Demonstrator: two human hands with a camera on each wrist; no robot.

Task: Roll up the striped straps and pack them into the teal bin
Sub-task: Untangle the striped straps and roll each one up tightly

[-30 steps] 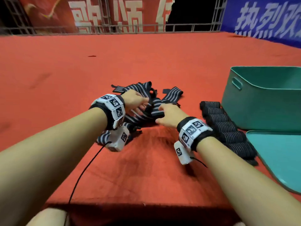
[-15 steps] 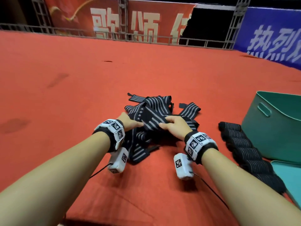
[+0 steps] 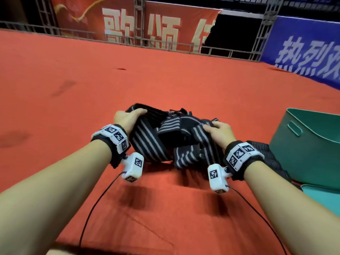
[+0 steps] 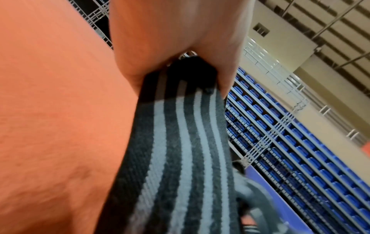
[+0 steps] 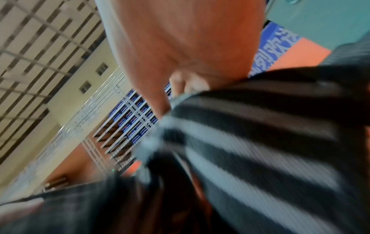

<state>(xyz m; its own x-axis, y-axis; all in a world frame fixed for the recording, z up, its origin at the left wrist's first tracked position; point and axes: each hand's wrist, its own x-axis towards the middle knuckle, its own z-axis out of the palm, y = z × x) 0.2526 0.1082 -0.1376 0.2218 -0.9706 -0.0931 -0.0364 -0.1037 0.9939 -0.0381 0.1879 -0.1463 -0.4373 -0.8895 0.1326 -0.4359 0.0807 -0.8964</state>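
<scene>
Head view: straps now lifted as a bundle above the red carpet, held between both hands; half a second ago the pile lay on the carpet under the hands. Rolled straps now mostly hidden behind the right wrist, just beside the bin at right edge. Lid lies in front of the bin.

Left wrist view: adds grip detail. Left hand pinches a strap end between thumb and fingers, strap running taut toward camera.

Right wrist view: blurred. Right hand curled onto a striped strap; the head view shows fingers over the bundle top. Blue seating visible behind, in wrist views only.
</scene>
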